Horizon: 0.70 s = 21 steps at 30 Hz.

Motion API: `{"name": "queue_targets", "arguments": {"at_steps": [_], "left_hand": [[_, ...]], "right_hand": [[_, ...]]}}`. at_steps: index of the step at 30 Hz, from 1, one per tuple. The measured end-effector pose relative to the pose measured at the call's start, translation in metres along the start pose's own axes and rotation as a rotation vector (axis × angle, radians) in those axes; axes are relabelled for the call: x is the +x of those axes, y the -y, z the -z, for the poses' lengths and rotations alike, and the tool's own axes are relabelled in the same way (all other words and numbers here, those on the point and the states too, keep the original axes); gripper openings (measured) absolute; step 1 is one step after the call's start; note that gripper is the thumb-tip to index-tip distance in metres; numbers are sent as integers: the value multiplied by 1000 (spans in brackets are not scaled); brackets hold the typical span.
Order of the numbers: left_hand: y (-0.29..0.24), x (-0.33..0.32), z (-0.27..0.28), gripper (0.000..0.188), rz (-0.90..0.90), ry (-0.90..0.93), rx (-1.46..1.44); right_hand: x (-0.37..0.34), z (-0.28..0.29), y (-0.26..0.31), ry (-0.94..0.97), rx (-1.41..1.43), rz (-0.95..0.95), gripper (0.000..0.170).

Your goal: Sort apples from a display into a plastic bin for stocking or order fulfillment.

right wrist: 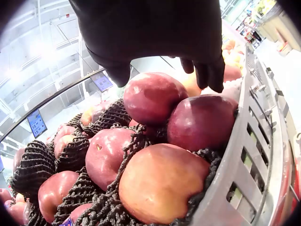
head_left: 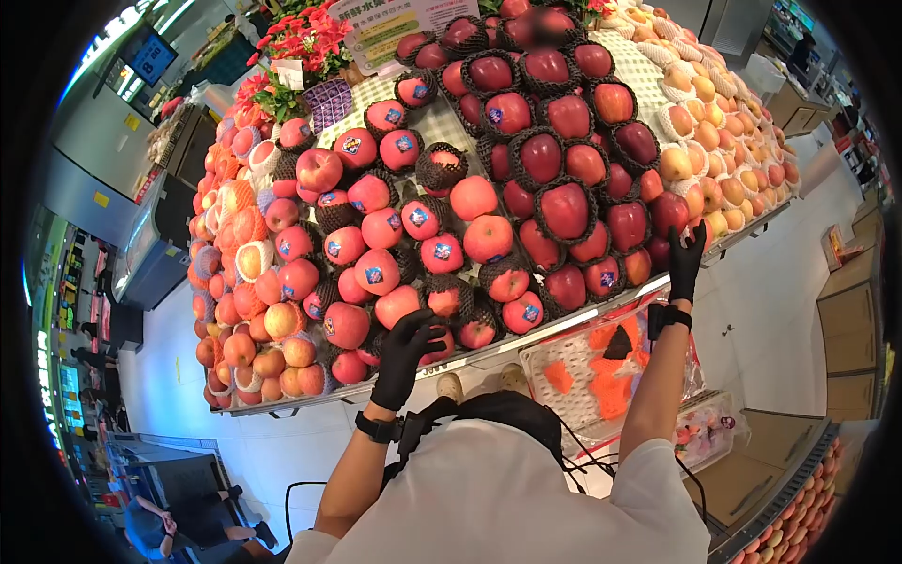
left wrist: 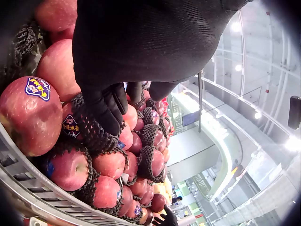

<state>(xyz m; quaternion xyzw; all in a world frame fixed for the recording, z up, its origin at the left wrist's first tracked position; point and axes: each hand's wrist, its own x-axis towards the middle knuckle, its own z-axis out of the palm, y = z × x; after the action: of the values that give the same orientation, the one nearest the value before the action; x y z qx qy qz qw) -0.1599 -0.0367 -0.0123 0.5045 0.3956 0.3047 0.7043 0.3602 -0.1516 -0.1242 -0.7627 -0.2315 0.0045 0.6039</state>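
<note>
My left hand (head_left: pixel 398 365), in a black glove, is over the front edge of the apple display with its fingers bent loosely. In the left wrist view the fingertips of this hand (left wrist: pixel 146 42) reach a black foam net (left wrist: pixel 89 127) among red apples; whether they touch it is unclear. At the right front corner my gloved right hand (head_left: pixel 686 265) has its fingers apart beside dark red apples (head_left: pixel 670 213). The right wrist view has this hand (right wrist: pixel 155 28) just above two bare dark apples, one glossy (right wrist: pixel 154 98) and one lower (right wrist: pixel 202 121), with nothing visibly held.
Netted dark apples (head_left: pixel 567 210) fill the middle, stickered red apples (head_left: pixel 375 273) the left, and paler fruit in white nets (head_left: pixel 705 141) the right. A metal rail (head_left: pixel 470 359) edges the display. Below it stands a bin with orange and white nets (head_left: pixel 564 376). Red flowers (head_left: pixel 310 38) are behind.
</note>
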Motion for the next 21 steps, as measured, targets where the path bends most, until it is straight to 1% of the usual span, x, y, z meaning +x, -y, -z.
{"name": "queue_targets", "arguments": {"at_steps": [2, 3, 6, 9, 10, 11, 12, 13, 15, 16, 17, 18, 19, 21], "left_hand": [[0, 2, 4, 31, -4, 7, -5], [0, 2, 6, 31, -6, 11, -9], [-3, 5, 9, 30, -2, 15, -2], [-10, 6, 10, 29, -1, 32, -15], [-11, 8, 12, 30, -14, 47, -18], [-11, 10, 16, 31, -24, 61, -20], [-8, 12, 22, 32, -30, 76, -22], [-5, 16, 27, 31, -111, 122, 37], [-2, 20, 38, 29, -56, 106, -40], [-4, 20, 39, 29, -25, 100, -76], [-10, 20, 37, 24, -24, 71, -88], [-11, 20, 38, 23, -108, 85, 28], [-11, 19, 40, 23, -196, 96, 142], [-20, 20, 46, 22, -38, 87, -116]], "right_hand": [[-7, 1, -1, 8, 66, -26, 87], [-9, 0, -1, 35, 196, -61, 87], [-15, 2, -8, 93, 88, -43, 89], [-18, 2, -18, 115, 104, -5, 87], [-18, 3, -12, 124, 109, 11, 86], [-19, 5, -8, 123, 24, 12, 85], [-22, 7, -4, 86, -142, 25, 85], [-24, 6, -2, 79, -102, 10, 85], [-31, 13, 1, 19, -152, -1, 81], [-33, 15, -1, -11, -202, -6, 77], [-38, 17, 7, -14, -212, -40, 77], [-44, 18, 15, -15, -221, -74, 77], [-47, 19, 16, -22, -244, -44, 73], [-54, 19, 20, -30, -244, -24, 68]]}}
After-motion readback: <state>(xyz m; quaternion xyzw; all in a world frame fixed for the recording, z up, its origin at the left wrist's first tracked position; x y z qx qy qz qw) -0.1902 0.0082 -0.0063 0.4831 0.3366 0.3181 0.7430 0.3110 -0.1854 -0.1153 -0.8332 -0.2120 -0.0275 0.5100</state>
